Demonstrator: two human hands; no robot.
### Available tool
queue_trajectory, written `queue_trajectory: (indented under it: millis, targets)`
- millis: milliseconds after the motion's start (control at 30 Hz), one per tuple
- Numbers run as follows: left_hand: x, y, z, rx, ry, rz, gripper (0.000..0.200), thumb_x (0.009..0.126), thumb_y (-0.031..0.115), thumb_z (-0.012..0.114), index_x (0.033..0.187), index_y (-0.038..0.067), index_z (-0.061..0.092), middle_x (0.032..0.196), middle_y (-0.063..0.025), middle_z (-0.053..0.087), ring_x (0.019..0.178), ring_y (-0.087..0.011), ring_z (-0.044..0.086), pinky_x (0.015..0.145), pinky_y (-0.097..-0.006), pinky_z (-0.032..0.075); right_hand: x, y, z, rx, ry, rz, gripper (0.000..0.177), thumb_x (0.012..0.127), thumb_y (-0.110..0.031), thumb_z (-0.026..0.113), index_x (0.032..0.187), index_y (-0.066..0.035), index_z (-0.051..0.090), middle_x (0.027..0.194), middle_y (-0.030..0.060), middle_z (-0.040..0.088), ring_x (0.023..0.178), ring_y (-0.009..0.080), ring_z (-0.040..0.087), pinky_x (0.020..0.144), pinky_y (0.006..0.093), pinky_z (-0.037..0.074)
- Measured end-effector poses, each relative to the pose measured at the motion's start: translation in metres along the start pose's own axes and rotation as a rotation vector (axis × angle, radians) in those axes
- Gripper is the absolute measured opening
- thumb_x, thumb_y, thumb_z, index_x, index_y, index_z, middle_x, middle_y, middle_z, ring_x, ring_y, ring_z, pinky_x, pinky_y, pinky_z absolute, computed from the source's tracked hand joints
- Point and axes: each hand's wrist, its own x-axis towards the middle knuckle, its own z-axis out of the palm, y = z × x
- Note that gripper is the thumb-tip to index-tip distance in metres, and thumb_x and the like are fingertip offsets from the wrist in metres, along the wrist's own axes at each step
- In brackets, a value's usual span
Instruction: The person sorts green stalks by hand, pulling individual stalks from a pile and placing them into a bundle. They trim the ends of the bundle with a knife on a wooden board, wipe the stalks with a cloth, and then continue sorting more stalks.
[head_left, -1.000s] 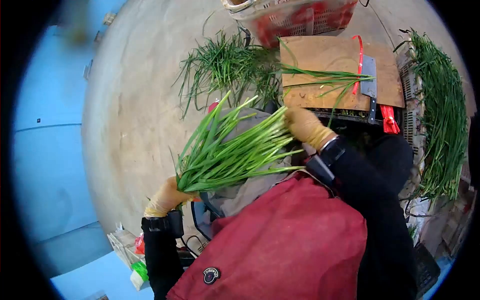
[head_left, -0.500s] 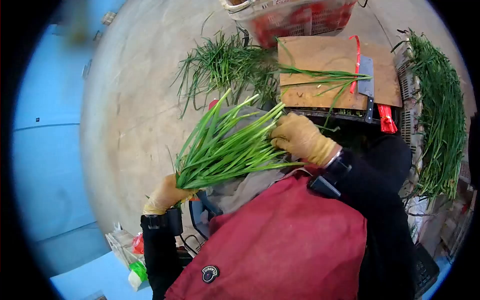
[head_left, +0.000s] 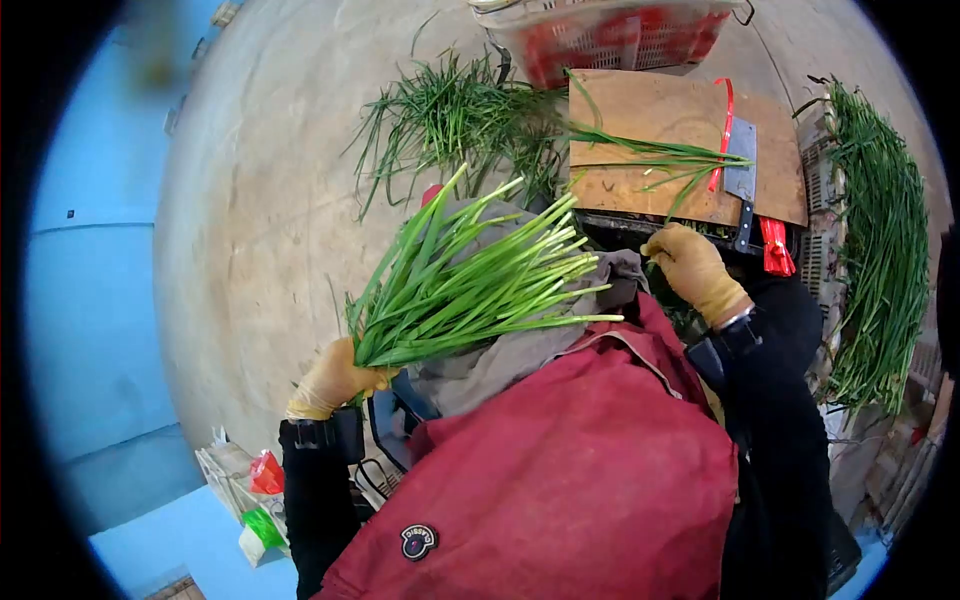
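A bunch of garlic chives (head_left: 470,275) lies fanned over my lap, pale stem ends pointing right. My left hand (head_left: 338,380), in a yellowish glove, is closed around its leafy end. Apart from the bunch, to its right, is my gloved right hand (head_left: 692,268), fingers curled together below the board's front edge. Whatever those fingers may pinch is too small to make out. On the wooden board (head_left: 625,105) are a few loose chives (head_left: 650,152), a cleaver (head_left: 741,172) and a red strip (head_left: 722,135).
A loose heap of chives (head_left: 450,115) covers part of the floor ahead. At the right stands a crate (head_left: 817,165) piled with long chives (head_left: 880,250). Behind the board is a red and white basket (head_left: 620,45). Red ties (head_left: 776,245) hang at the board's front corner.
My right hand has left the stem ends and moved right, towards the board's front edge. The left hand keeps its hold on the bunch. The view has shifted slightly.
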Motion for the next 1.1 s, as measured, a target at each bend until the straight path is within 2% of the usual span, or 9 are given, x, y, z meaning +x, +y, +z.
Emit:
queue_trajectory:
  millis: [133, 200, 367, 567, 767, 867, 900, 1000, 1100]
  targets:
    - [0.001, -0.008, 0.010, -0.112, 0.050, -0.014, 0.012, 0.081, 0.008, 0.072, 0.088, 0.001, 0.065, 0.066, 0.0008, 0.061, 0.051, -0.0059, 0.050, 0.044, -0.0244, 0.038, 0.001, -0.055, -0.008, 0.223, 0.036, -0.133, 0.016, 0.083, -0.022, 0.062, 0.088, -0.008, 0.068, 0.089, 0.0132, 0.067, 0.089, 0.0344, 0.063, 0.075, 0.0434, 0.051]
    - [0.000, -0.006, 0.015, -0.085, 0.070, -0.006, 0.011, 0.082, 0.007, 0.071, 0.090, 0.001, 0.065, 0.068, -0.0010, 0.062, 0.053, -0.0069, 0.053, 0.044, -0.0240, 0.039, 0.008, -0.076, -0.007, 0.102, -0.015, -0.275, 0.017, 0.085, -0.024, 0.061, 0.087, -0.008, 0.068, 0.089, 0.0129, 0.067, 0.087, 0.0352, 0.063, 0.074, 0.0433, 0.051]
    - [0.005, -0.021, 0.022, -0.204, 0.020, -0.072, 0.013, 0.083, 0.005, 0.069, 0.094, 0.000, 0.064, 0.076, -0.0054, 0.065, 0.057, -0.0103, 0.057, 0.046, -0.0238, 0.044, 0.018, -0.082, 0.016, -0.091, -0.363, -0.170, 0.033, 0.086, -0.041, 0.057, 0.099, -0.013, 0.069, 0.086, 0.0136, 0.068, 0.085, 0.0339, 0.065, 0.076, 0.0446, 0.050]
    - [0.007, -0.024, 0.023, -0.212, -0.005, -0.087, 0.017, 0.082, 0.002, 0.069, 0.097, -0.001, 0.064, 0.079, -0.0071, 0.066, 0.060, -0.0122, 0.060, 0.045, -0.0247, 0.045, 0.018, -0.089, 0.020, 0.121, -0.275, -0.171, 0.035, 0.085, -0.037, 0.061, 0.106, -0.010, 0.068, 0.094, 0.0166, 0.069, 0.092, 0.0343, 0.065, 0.080, 0.0423, 0.051]
    - [0.008, -0.017, 0.017, -0.218, -0.058, -0.092, 0.015, 0.081, 0.005, 0.070, 0.093, -0.001, 0.064, 0.073, -0.0080, 0.065, 0.054, -0.0121, 0.059, 0.045, -0.0248, 0.045, 0.022, -0.098, 0.026, 0.449, -0.199, 0.030, 0.028, 0.090, -0.026, 0.060, 0.106, -0.005, 0.067, 0.095, 0.0163, 0.069, 0.090, 0.0351, 0.065, 0.079, 0.0398, 0.051]
    - [0.006, -0.016, 0.013, -0.213, -0.088, -0.112, 0.014, 0.081, 0.007, 0.072, 0.090, 0.000, 0.065, 0.070, -0.0082, 0.066, 0.052, -0.0118, 0.058, 0.044, -0.0248, 0.045, 0.023, -0.094, 0.042, 0.653, -0.014, -0.056, 0.019, 0.088, -0.011, 0.066, 0.106, -0.005, 0.069, 0.082, 0.0072, 0.067, 0.070, 0.0108, 0.061, 0.065, 0.0252, 0.050]
    - [0.008, -0.019, 0.011, -0.213, -0.101, -0.107, 0.014, 0.081, 0.008, 0.072, 0.090, 0.000, 0.065, 0.070, -0.0083, 0.066, 0.051, -0.0116, 0.057, 0.044, -0.0247, 0.045, 0.022, -0.099, 0.036, 0.692, -0.025, -0.002, 0.021, 0.084, -0.005, 0.067, 0.106, -0.005, 0.069, 0.084, 0.0080, 0.066, 0.071, 0.0145, 0.061, 0.066, 0.0271, 0.050]
    - [0.011, -0.019, 0.008, -0.258, -0.158, -0.093, 0.016, 0.081, 0.011, 0.074, 0.089, 0.000, 0.065, 0.070, -0.0081, 0.066, 0.051, -0.0112, 0.057, 0.045, -0.0246, 0.045, 0.030, -0.100, 0.034, 0.482, 0.133, -0.259, 0.025, 0.080, -0.005, 0.069, 0.105, -0.007, 0.068, 0.087, 0.0075, 0.064, 0.076, 0.0196, 0.061, 0.069, 0.0297, 0.049]
    - [0.011, -0.015, 0.006, -0.266, -0.188, -0.090, 0.016, 0.082, 0.011, 0.073, 0.090, 0.000, 0.065, 0.069, -0.0077, 0.066, 0.050, -0.0113, 0.056, 0.046, -0.0249, 0.044, 0.035, -0.109, 0.031, 0.336, 0.129, -0.354, 0.031, 0.076, -0.006, 0.071, 0.106, -0.009, 0.067, 0.088, 0.0081, 0.061, 0.081, 0.0267, 0.060, 0.072, 0.0338, 0.049]
